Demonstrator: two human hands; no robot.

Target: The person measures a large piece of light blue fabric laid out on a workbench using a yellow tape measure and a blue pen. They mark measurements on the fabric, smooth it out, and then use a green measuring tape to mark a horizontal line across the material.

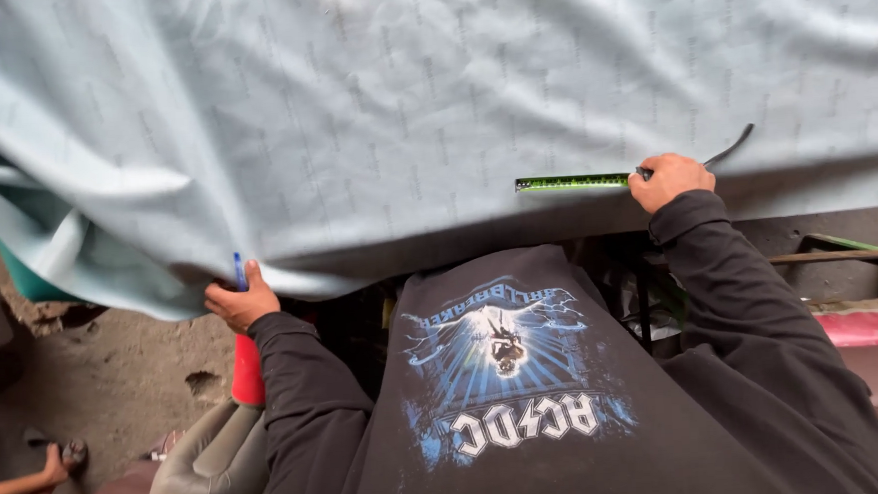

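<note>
A large sheet of pale blue-grey fabric (pixel 431 97) lies spread over a table and hangs over its near edge. My left hand (pixel 240 303) grips the fabric's hanging edge at the lower left and holds a blue pen (pixel 240 270) upright against it. My right hand (pixel 668 178) presses down on a green measuring tape (pixel 571 182) that lies flat on the fabric near the table's edge, its loose end (pixel 732 146) curling off to the right. Both arms are in black sleeves.
Bare dirt floor (pixel 115 374) lies at the lower left, where another person's feet in sandals (pixel 50 468) show. A red object (pixel 247 372) stands below my left hand. A grey padded seat (pixel 206 475) is beside me. Wooden and pink boards (pixel 864 325) lie at the right.
</note>
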